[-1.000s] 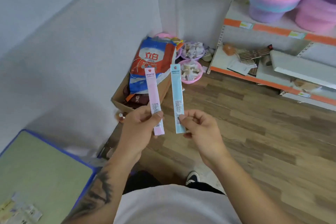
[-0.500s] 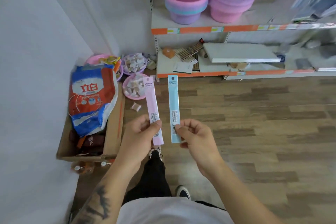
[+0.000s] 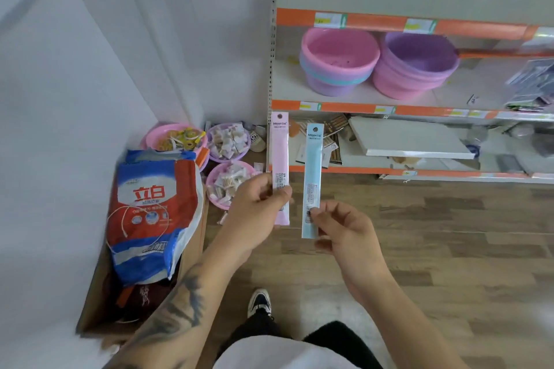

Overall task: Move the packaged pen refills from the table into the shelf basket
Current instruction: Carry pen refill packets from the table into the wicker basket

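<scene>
Refill packs sit mid-frame, but start big: shelf unit (image 3: 419, 108) fills upper right, orange-edged tiers, pink basin (image 3: 338, 60) and purple basin (image 3: 416, 64) on the middle tier, likely the drop zone, though which counts as the basket is unclear. Cardboard box (image 3: 99, 293) with detergent bag (image 3: 153, 213) lower left. Left hand (image 3: 254, 213) pinches pink refill pack (image 3: 280, 153) near its bottom, thumb across the label; right hand (image 3: 347, 234) pinches blue refill pack (image 3: 313, 177) low down with thumb and fingertips. Both upright, side by side, apart, probably held by the ends so they stay flat for dropping in.
</scene>
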Motion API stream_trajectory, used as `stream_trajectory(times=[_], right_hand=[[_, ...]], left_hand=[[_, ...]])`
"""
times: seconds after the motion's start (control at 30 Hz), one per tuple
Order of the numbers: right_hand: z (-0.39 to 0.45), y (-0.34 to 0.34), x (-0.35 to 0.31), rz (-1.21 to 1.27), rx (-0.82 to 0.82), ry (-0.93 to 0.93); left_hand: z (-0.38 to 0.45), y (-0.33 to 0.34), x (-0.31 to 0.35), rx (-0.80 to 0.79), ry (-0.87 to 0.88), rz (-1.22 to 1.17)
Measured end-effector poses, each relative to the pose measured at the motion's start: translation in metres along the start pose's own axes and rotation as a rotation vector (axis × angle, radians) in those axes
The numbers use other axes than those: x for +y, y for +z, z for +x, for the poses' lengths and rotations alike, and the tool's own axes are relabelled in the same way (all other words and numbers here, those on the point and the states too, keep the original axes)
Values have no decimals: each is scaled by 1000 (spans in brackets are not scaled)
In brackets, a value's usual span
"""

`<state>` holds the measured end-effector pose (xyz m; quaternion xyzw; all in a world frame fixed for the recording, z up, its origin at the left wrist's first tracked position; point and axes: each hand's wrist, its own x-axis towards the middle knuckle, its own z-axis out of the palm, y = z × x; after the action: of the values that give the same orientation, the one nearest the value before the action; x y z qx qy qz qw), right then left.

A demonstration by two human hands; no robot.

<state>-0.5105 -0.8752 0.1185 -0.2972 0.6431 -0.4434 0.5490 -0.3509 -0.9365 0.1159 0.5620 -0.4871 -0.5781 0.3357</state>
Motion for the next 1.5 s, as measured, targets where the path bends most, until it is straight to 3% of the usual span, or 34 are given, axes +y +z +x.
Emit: stream_trajectory(times=[0.27,0.67,0.83,1.07,1.23,1.5], right_hand=[[80,-5,-29,60,47,9],[247,-44,-127,39,-184,-120],[293,-71,-188,89,-283,-225],[339,-83,-259,204,-409,-328],[353,-72,-296,246,-407,-405],[365,-55,-345,217,-321,-597]], left_hand=[[73,9,23,-15,-33,-9],[201,64,103,98,27,-94],[251,106,155,183,151,-200],[297,142,204,174,213,-512],[318,141,237,160,288,-610],[347,115,280,234,446,-500]])
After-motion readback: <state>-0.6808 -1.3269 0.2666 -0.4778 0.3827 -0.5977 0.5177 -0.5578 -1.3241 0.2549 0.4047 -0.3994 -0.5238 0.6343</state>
